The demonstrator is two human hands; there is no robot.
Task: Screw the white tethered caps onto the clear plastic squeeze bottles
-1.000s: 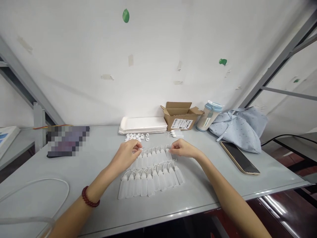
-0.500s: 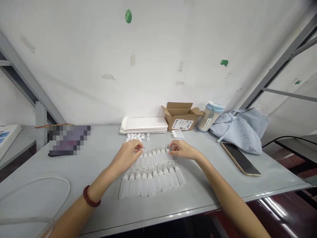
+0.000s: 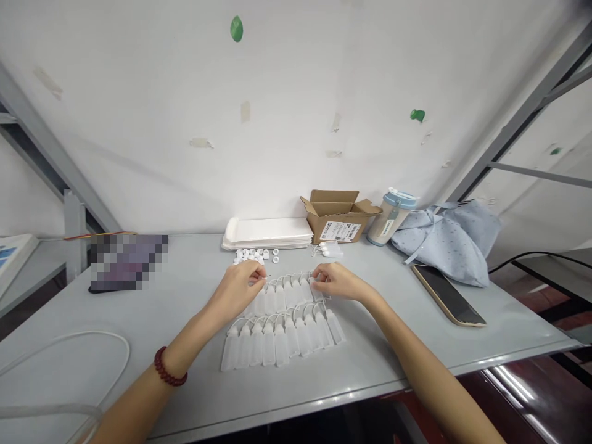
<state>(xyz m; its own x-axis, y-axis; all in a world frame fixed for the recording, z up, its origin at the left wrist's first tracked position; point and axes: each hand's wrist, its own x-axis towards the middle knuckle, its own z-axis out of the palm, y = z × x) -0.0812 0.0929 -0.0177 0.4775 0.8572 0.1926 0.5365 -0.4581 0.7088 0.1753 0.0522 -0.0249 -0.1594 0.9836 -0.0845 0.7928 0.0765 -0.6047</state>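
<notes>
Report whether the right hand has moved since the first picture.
Yes, slightly: the right hand has shifted left, toward the left hand, judged against the cardboard box.

Pretty packed grey table (image 3: pixel 370 351) tbh
Two rows of little bottles (image 3: pixel 281 346), loose white caps (image 3: pixel 266 254), open cardboard box (image 3: pixel 340 228), tumbler (image 3: pixel 387 223), blue bag (image 3: pixel 456 246), plus a phone (image 3: pixel 446 294).

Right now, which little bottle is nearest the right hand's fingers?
The rightmost bottle in the farther long row: the right hand's fingers are at its top; the others lie farther off.
</notes>
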